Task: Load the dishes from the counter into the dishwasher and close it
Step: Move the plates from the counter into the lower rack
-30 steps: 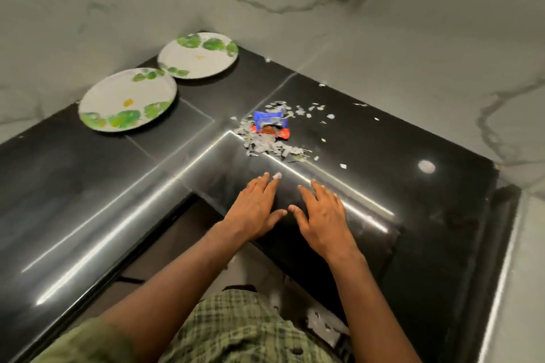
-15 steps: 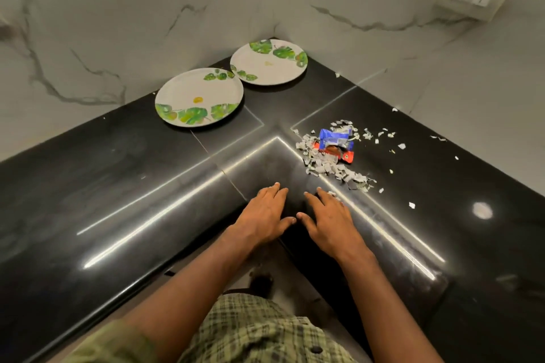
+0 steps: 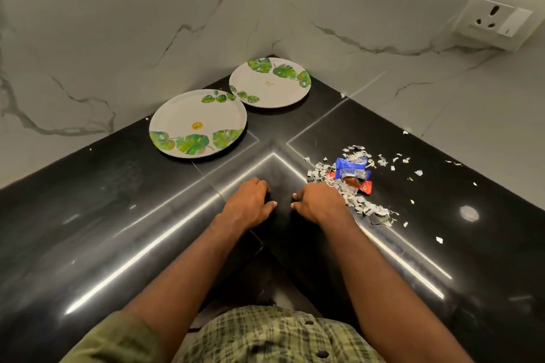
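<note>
My left hand (image 3: pixel 247 203) and right hand (image 3: pixel 320 203) lie knuckles-up side by side, fingers curled under, holding nothing, forearms converging toward twelve o'clock.

Your left grip (image 3: pixel 247 203) and right grip (image 3: pixel 320 203) rest on counter (image 3: pixel 88 215) at inner corner, fingers curled under. Bare counter lies between you and near plate (image 3: pixel 197 122); far plate (image 3: pixel 269 81) sits behind, close to corner walls. Paper scraps (image 3: pixel 362 206) and wrapper (image 3: pixel 352 169) crowd your right side.
</note>
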Tool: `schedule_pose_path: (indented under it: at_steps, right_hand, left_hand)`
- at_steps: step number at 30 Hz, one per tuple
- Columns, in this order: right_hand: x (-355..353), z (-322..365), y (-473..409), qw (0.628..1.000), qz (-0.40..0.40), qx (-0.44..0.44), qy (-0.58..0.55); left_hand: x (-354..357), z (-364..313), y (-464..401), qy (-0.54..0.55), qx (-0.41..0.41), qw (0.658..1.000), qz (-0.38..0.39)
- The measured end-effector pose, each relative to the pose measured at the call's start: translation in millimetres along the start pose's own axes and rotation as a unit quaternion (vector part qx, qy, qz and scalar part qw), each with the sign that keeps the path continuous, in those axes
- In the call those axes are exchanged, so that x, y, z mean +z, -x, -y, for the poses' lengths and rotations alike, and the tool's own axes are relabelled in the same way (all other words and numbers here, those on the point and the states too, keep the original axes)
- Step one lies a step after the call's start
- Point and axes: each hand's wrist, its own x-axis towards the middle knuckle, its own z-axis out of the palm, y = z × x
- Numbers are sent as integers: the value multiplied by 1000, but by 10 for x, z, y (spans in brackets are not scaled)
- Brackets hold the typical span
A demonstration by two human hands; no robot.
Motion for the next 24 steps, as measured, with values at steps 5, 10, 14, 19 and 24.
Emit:
schedule_pose_path:
  at_steps: [5,10,14,19,24]
  right_hand:
    - [-53,36,-73,999,15,37,7]
    - [-88,31,-112,998,25,50,9]
    - [-118,-37,-131,998,31,49,-12]
    - [-153,-26,-154,998,43,47,-21]
    - [-155,-35,-150,998,41,47,-24]
  left_hand:
    - [-105,63,-376,-3,-34,999,-16]
    - [-142,128,-632,293,-185,933,-96]
    - [-342,260,-806,688,-335,624,-159]
    - [-533,552,-924,771,-354,472,-239]
    - [-557,663,-975,777,-378,426,-269]
